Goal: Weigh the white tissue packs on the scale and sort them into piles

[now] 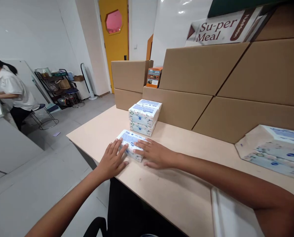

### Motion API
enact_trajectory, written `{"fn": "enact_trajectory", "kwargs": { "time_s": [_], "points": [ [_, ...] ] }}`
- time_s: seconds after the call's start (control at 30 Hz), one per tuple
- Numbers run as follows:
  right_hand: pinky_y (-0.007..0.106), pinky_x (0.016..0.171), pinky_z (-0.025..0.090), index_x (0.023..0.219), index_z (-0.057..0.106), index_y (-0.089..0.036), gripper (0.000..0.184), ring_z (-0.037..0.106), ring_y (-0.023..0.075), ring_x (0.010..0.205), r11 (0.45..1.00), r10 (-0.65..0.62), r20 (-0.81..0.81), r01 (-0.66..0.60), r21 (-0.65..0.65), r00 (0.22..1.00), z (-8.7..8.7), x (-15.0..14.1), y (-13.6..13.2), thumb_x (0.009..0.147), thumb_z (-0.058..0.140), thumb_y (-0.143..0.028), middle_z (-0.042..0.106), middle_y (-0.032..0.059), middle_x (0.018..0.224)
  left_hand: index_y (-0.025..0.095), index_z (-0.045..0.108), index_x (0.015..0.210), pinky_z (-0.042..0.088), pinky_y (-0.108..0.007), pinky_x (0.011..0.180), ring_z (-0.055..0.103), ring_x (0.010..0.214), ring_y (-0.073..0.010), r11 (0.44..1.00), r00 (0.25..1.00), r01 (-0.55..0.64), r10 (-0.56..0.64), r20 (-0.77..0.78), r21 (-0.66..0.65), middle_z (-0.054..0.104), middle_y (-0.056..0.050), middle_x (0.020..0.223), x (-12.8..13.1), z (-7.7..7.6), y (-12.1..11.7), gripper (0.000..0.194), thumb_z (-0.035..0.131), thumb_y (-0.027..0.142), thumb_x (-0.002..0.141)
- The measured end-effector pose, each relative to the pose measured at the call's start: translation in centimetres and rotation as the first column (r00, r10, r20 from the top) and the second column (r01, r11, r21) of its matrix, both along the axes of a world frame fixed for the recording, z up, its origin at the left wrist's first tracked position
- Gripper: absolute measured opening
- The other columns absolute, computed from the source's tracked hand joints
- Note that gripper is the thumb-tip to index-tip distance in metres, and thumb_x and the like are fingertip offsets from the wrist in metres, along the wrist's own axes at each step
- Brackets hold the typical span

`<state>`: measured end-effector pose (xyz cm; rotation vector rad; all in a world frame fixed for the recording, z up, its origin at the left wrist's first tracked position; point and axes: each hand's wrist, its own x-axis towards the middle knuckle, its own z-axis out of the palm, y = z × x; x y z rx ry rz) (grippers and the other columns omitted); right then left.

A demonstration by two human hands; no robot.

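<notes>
A pack of tissues in white wrapping with blue print lies flat on the table, close to its front left edge. On its left end rests my left hand, fingers spread over the top and thumb on the near side. My right hand lies over the pack's right end, fingers stretched out and thumb apart. Just behind stands a two-high stack of similar tissue packs. Part of the pack's top and near side is hidden under my fingers.
Large cardboard boxes line the back of the table. More tissue packs lie at the right, and a small orange box sits among the cartons. A white tray-like object is near my right arm. At far left a person sits.
</notes>
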<state>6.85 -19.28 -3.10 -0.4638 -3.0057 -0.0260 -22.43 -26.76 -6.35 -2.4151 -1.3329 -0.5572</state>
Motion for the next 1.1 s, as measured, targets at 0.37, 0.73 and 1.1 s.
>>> {"fn": "enact_trajectory", "kwargs": {
  "time_s": [0.37, 0.73, 1.1],
  "points": [
    [0.063, 0.131, 0.033, 0.161, 0.051, -0.019, 0.061, 0.034, 0.0376, 0.164, 0.987, -0.148, 0.025, 0.149, -0.059, 0.989, 1.8, -0.3, 3.5, 0.103, 0.063, -0.034, 0.038, 0.0191, 0.174, 0.022, 0.038, 0.169, 0.039, -0.059, 0.126, 0.031, 0.165, -0.0406, 0.964, 0.985, -0.173, 0.164, -0.059, -0.201, 0.033, -0.018, 0.178, 2.5, 1.1, 3.4, 0.071, 0.058, 0.043, 0.104],
    [0.063, 0.130, 0.036, 0.159, 0.055, -0.023, 0.061, 0.035, 0.0381, 0.164, 0.971, -0.201, -0.032, 0.194, -0.139, 0.979, 1.6, 1.2, 5.1, 0.100, 0.067, -0.034, 0.037, 0.0188, 0.175, 0.027, 0.042, 0.167, 0.043, -0.060, 0.123, 0.037, 0.162, -0.0412, 0.952, 0.981, -0.192, 0.187, -0.044, -0.237, 0.037, -0.018, 0.176, 4.0, 1.8, 5.4, 0.066, 0.058, 0.036, 0.104],
    [0.060, 0.124, 0.046, 0.164, 0.048, -0.022, 0.069, 0.037, 0.0395, 0.163, 0.974, -0.211, -0.028, 0.207, -0.086, 0.977, 0.9, 1.4, 4.5, 0.099, 0.067, -0.037, 0.034, 0.0201, 0.176, 0.032, 0.050, 0.162, 0.030, -0.066, 0.128, 0.044, 0.157, -0.0395, 0.942, 0.977, -0.207, 0.212, -0.008, -0.266, 0.046, -0.015, 0.171, 4.3, 2.9, 5.3, 0.057, 0.054, 0.035, 0.105]
  ]
}}
